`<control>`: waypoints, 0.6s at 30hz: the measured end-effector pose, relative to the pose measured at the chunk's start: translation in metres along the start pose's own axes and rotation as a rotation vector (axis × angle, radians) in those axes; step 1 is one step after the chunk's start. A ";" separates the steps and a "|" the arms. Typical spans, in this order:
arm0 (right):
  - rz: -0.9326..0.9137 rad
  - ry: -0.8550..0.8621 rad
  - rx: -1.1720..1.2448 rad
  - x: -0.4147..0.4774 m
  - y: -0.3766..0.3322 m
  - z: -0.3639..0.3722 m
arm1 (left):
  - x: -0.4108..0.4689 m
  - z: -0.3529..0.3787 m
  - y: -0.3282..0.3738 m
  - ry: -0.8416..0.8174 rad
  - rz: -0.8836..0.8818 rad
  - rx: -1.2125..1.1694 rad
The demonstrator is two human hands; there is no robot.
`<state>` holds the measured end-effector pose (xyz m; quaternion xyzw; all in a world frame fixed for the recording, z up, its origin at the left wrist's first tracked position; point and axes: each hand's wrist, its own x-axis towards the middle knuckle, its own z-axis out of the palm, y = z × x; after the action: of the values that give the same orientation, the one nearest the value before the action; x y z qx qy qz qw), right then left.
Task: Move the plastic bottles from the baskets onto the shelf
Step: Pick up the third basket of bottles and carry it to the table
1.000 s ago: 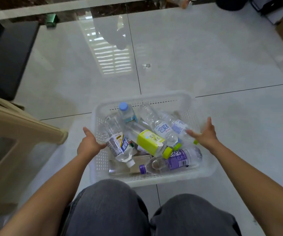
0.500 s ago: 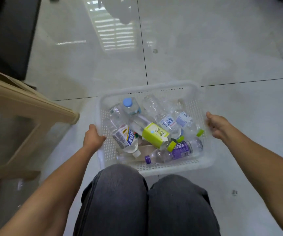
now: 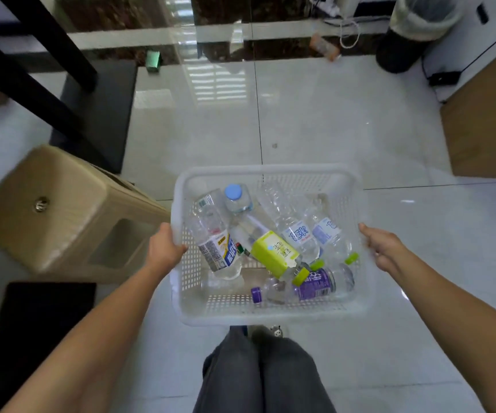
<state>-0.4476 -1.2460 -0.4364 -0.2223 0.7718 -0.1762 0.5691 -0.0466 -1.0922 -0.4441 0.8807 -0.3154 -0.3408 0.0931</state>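
— What have you got there?

— A white basket (image 3: 267,172) full of plastic bottles (image 3: 296,234). My left hand (image 3: 165,248) is curled round the rim at 9 o'clock. My right hand (image 3: 381,248) holds the rim at 3 o'clock, fingers bent round it too.

— Where are the bottles right now?

— All in the basket, lying in a heap. The bottle with the blue cap (image 3: 235,196) is at 11 o'clock. The bottle with the yellow-green label (image 3: 273,254) is in the middle. The purple bottle (image 3: 315,283) is at 5 o'clock. None is on the shelf yet.

— And where is the shelf?

— I can't tell. There are black bars (image 3: 32,70) far off at 10 o'clock, but I'm not sure what they belong to.

— So how do you carry it well?

— I think the basket is up off the floor (image 3: 330,114), because my shoe (image 3: 267,330) peeks out under its near edge. So I should hold it flat, with both hands at the same height. The bottles are round and light. If one side dips, they will roll that way and tug on my hand. The walls are tall, so I don't think any will jump out.

— Anything in the way?

— Yes, the brown stool (image 3: 62,210) at 9 o'clock, just beside my left hand. I'd swing wide of it. The floor looks shiny, so small steps are best.
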 end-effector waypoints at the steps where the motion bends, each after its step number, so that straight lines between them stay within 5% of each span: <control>1: -0.016 -0.013 -0.008 -0.030 -0.014 -0.009 | -0.020 -0.027 0.008 0.009 0.012 0.007; 6: 0.045 -0.117 0.034 -0.165 -0.059 -0.053 | -0.109 -0.141 0.031 0.032 0.049 0.037; 10: 0.145 -0.028 -0.019 -0.238 -0.069 -0.074 | -0.160 -0.194 0.032 -0.011 0.069 -0.085; 18: 0.080 -0.052 -0.080 -0.338 -0.007 -0.091 | -0.240 -0.240 -0.012 -0.049 0.160 -0.043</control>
<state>-0.4478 -1.0660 -0.1359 -0.2186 0.7713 -0.1164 0.5863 -0.0189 -0.9466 -0.1383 0.8419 -0.3797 -0.3604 0.1312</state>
